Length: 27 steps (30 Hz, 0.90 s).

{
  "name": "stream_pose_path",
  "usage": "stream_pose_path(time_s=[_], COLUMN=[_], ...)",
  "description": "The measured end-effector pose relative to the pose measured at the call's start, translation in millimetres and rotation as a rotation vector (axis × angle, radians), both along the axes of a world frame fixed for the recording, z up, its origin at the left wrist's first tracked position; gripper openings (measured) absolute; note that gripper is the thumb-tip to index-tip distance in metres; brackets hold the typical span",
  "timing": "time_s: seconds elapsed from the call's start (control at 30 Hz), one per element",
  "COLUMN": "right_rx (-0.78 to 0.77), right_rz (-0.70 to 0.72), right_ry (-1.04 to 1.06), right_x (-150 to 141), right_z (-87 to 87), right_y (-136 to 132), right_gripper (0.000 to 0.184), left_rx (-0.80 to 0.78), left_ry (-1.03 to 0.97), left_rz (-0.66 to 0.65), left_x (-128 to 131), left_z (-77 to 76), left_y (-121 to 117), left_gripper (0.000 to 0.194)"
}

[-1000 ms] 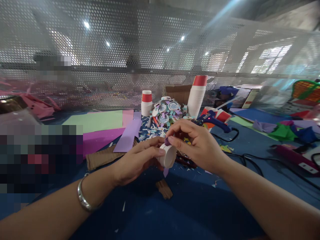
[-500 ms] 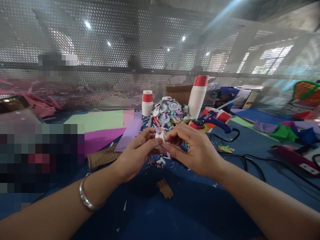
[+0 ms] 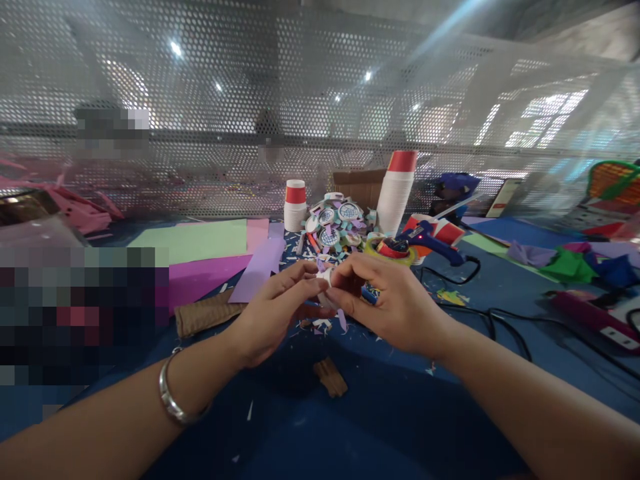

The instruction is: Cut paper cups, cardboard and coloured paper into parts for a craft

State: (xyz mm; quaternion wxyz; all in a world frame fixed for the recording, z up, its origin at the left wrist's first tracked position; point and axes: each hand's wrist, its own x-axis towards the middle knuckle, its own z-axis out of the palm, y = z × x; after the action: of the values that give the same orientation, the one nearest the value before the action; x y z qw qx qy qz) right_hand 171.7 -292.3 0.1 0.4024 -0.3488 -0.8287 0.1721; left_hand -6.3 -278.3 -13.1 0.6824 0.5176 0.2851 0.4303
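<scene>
Between my two hands is a small white paper piece (image 3: pixel 326 275) with purple paper strips on it, partly hidden by my fingers. My left hand (image 3: pixel 280 300) is closed on its left side, thumb on top. From the right, my right hand (image 3: pixel 387 297) pinches the same piece with thumb and forefinger. One purple strip (image 3: pixel 342 320) hangs below it. Just beyond lies a pile of round paper pieces (image 3: pixel 333 223), several with blue grid drawings and purple or teal tabs. Paper scraps (image 3: pixel 321 326) are scattered under my hands.
Paper cup stacks stand behind, a short one (image 3: pixel 295 207) and a tall one (image 3: pixel 397 193). A blue glue gun (image 3: pixel 434 244) lies right, by a tape roll (image 3: pixel 373 251) and black cable (image 3: pixel 493 320). Coloured sheets (image 3: pixel 195 243) and corrugated cardboard (image 3: pixel 205 315) lie left; a cardboard scrap (image 3: pixel 330 377) lies nearer.
The white piece has turned between my fingers and shifted slightly right, so less of it shows. My right hand has dropped slightly. The things on the table stay put.
</scene>
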Motion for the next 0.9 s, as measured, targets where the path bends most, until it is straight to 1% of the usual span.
stream_pose_path(time_s=[0.17,0.33,0.43,0.57,0.73,0.9], right_rx=[-0.016,-0.081,-0.109,-0.086,-0.044,-0.068], right_rz=[-0.039,-0.018,0.004,0.001,-0.014,-0.007], right_ry=[-0.021,-0.019,0.004,0.021,0.037,0.033], right_x=[2.2,3.5,2.9,1.3,1.0,0.9], right_z=[-0.8,-2.3,-1.7,-1.1,-4.0,-5.8], right_y=[3.1,5.8,6.0,5.9,6.2,7.9], right_gripper=[0.01,0.007,0.009,0.01,0.014,0.015], left_rx=[-0.08,-0.147,-0.16,-0.161,-0.215,-0.261], left_ry=[0.022,0.067,0.085,0.087,0.085,0.068], left_rz=[-0.006,0.038,0.032,0.013,0.016,0.01], left_x=[-0.4,-1.4,-1.4,-1.1,-2.5,-3.9], left_z=[-1.1,-0.5,0.8,1.9,1.5,0.3], left_y=[1.4,2.0,1.7,1.8,3.9,8.5], left_gripper=[0.013,0.012,0.012,0.016,0.021,0.021])
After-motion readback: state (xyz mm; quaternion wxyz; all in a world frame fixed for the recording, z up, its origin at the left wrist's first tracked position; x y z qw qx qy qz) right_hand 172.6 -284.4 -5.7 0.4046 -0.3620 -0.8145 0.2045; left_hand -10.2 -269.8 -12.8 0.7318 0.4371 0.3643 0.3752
